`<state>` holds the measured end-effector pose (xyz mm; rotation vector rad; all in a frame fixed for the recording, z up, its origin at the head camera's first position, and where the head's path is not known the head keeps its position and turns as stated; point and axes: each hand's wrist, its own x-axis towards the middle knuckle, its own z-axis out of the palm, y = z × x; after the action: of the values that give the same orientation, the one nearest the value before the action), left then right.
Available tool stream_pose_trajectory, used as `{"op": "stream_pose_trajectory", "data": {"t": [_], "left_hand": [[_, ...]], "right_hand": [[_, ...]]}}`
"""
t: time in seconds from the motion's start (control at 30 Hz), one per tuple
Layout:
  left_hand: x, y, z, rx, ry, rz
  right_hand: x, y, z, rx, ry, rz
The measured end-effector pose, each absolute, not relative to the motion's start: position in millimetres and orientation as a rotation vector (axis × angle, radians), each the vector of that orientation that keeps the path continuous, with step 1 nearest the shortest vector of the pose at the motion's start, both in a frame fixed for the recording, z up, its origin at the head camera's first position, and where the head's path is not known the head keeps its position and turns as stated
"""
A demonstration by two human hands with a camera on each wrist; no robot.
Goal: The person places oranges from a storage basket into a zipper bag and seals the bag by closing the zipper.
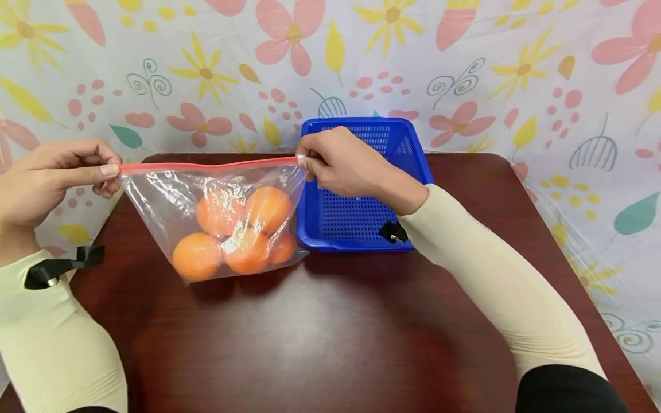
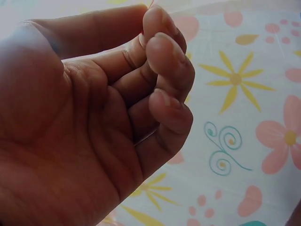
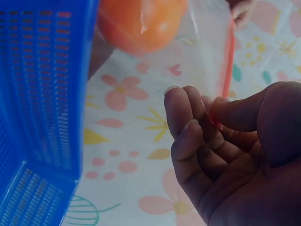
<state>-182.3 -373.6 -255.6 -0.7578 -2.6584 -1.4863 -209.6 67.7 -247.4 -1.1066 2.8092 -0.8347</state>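
A clear zip bag (image 1: 227, 218) with a red seal strip (image 1: 206, 166) holds several oranges (image 1: 268, 207) and rests on the dark wooden table (image 1: 330, 332). My left hand (image 1: 105, 172) pinches the strip's left end between thumb and fingers. My right hand (image 1: 306, 162) pinches the strip's right end, stretching it taut. In the right wrist view the red strip (image 3: 228, 61) runs up from my pinching fingers (image 3: 188, 113), with an orange (image 3: 141, 21) above. The left wrist view shows my curled fingers (image 2: 164, 61); the bag is hidden there.
A blue perforated plastic basket (image 1: 413, 155) stands just right of the bag, under my right forearm, and shows as a blue basket wall (image 3: 42, 84) in the right wrist view. A floral cloth (image 1: 465, 69) hangs behind and around the table.
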Motion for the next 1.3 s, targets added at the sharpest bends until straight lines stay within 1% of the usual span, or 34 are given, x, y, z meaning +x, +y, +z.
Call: {"op": "stream_pose_trajectory", "data": {"t": [0.3, 0.47, 0.8, 1.1, 1.3], "left_hand": [[-215, -377, -255, -0.646, -2.726, -1.531], [-234, -375, -262, -0.565, -2.729, -1.593], [-268, -362, -278, -0.369, -2.644, -1.839], [-292, -341, -290, -0.17, -2.82, -1.662], [-308, -335, -296, -0.055, -2.913, -1.652]], "right_hand": [[-249, 52, -249, -1.149, 2.889, -0.605], [-269, 46, -251, -1.098, 2.923, -0.49], [-302, 38, -262, -0.98, 2.949, -0.458], [-326, 35, -272, -0.734, 2.864, -0.5], [-341, 29, -280, -0.63, 2.856, -0.486]]}}
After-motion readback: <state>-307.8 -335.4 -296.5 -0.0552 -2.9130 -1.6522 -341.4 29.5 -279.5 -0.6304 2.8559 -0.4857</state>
